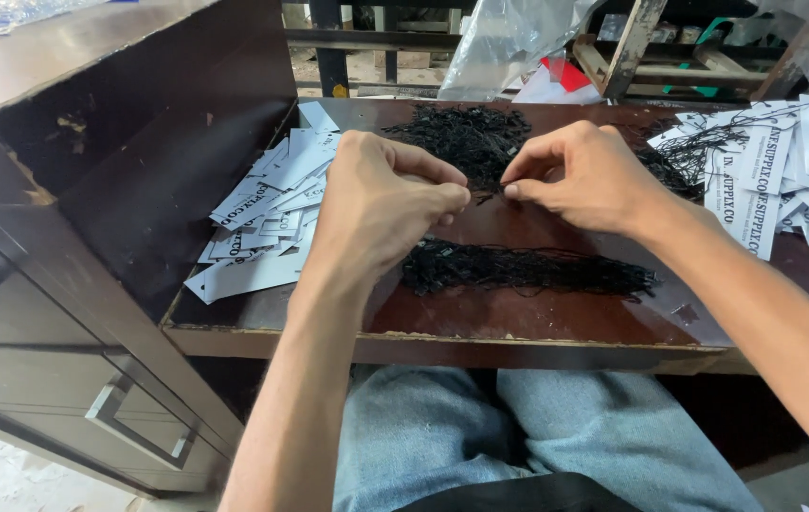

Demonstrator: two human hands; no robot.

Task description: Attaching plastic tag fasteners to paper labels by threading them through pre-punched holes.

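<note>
My left hand (381, 204) and my right hand (580, 175) meet over the middle of a dark brown table (518, 327). Each pinches one end of a thin black string (486, 196) between thumb and forefinger. A long bundle of black strings (527, 270) lies on the table just below my hands. A tangled heap of more black strings (471, 137) sits behind them. What else my left hand may hold is hidden by its fingers.
A pile of white paper tags (267, 213) lies at the table's left. Another pile of tags with strings attached (774, 171) lies at the right. A dark cabinet with drawers (91, 313) stands at the left. Clear plastic bags (509, 38) and wooden frames stand behind.
</note>
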